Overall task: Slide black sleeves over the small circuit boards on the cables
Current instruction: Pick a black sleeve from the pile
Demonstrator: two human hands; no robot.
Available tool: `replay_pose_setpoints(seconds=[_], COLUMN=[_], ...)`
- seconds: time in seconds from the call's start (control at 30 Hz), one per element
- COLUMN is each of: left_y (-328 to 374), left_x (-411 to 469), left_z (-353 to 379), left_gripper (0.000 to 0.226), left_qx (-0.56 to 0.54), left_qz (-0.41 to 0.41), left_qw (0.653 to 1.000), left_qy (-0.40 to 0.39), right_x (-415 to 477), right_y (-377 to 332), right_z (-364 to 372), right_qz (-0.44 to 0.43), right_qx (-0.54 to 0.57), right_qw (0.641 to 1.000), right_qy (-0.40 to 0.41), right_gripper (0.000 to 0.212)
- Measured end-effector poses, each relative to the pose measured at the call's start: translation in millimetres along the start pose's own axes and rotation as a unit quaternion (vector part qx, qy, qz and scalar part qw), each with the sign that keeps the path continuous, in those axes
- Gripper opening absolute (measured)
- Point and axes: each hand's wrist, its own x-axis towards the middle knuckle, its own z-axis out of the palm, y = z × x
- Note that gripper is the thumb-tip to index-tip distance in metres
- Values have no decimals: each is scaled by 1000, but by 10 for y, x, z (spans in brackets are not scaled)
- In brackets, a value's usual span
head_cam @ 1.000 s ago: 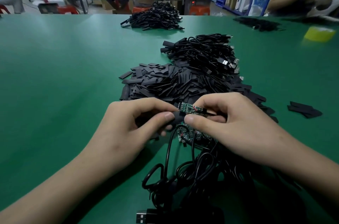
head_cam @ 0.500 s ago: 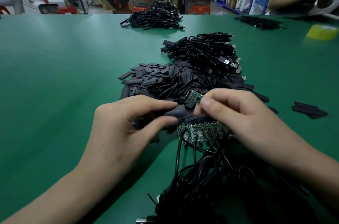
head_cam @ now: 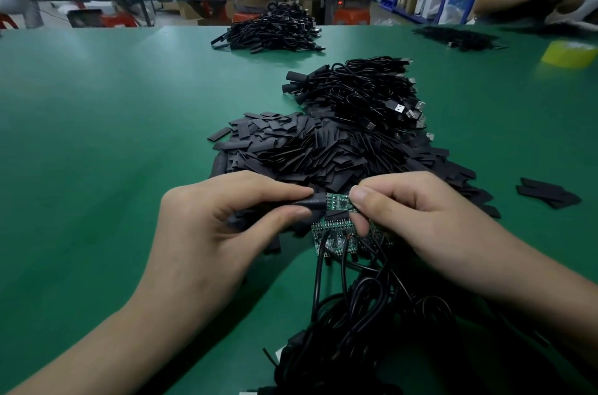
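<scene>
My left hand pinches a black sleeve between thumb and forefinger. My right hand pinches a small green circuit board by its right end. The board's left end sits at the sleeve's mouth. Just below lie several more green boards on black cables that run toward me. A big pile of loose black sleeves lies right behind my hands.
A heap of cables with USB plugs lies behind the sleeve pile, another cable heap at the green table's far edge. A few sleeves lie at right, a yellow tape roll far right. People work beyond the table.
The board was tilted up away from the sleeve half a second ago. Now it lies level with its left end at the sleeve's mouth. Both hands have dropped slightly toward me.
</scene>
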Motion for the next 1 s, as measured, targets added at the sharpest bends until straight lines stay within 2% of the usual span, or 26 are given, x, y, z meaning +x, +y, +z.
replay_pose_setpoints(seconds=[0.3, 0.4, 0.5, 0.8, 1.0], left_y=[-55, -69, -58, -68, -29], left_x=[11, 29, 30, 26, 25], left_z=[-27, -48, -47, -34, -11], left_gripper=[20, 22, 23, 22, 22], left_qx=[46, 64, 75, 7, 42], left_qz=[32, 53, 65, -17, 69], left_qw=[998, 994, 993, 998, 992], left_qy=[-42, -65, -57, -57, -98], right_x=[-30, -7, -3, -34, -44], right_y=[-32, -25, -31, -44, -48], right_z=[12, -1, -17, 21, 54], right_qz=[-7, 10, 31, -12, -7], right_qx=[-50, -13, 21, -38, -37], right_qw=[999, 1000, 999, 999, 999], right_qy=[12, -4, -24, 4, -28], right_gripper=[39, 45, 48, 38, 35])
